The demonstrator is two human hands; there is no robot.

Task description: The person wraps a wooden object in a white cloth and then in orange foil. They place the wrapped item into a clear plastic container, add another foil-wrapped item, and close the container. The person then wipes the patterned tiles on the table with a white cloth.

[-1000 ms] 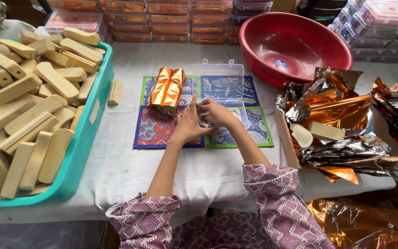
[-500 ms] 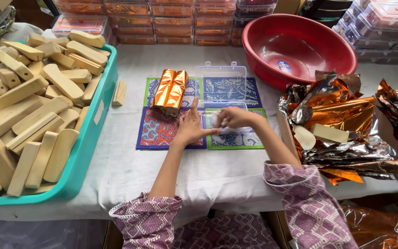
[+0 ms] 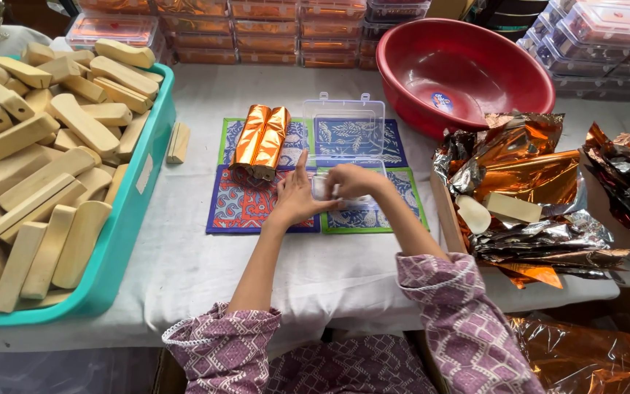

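Observation:
A clear plastic box (image 3: 347, 125) lies on patterned mats (image 3: 240, 206) with its lid open toward the back. My right hand (image 3: 353, 182) is closed over the near part of the box. What is under its fingers is hidden. My left hand (image 3: 295, 197) rests beside it on the mats with fingers apart, its thumb touching the box's left side. Just left of the box, two pieces wrapped in orange foil (image 3: 260, 141) lie side by side.
A teal tray (image 3: 129, 219) heaped with wooden blocks (image 3: 45, 160) fills the left. One loose block (image 3: 179, 142) lies beside it. A red basin (image 3: 464, 73) stands at the back right, crumpled foil sheets (image 3: 534, 190) on the right, stacked clear boxes (image 3: 271, 29) along the back.
My right hand shifted right and then back left over the box's near part. My left hand stayed beside it, one finger lifting. The view shifted slightly.

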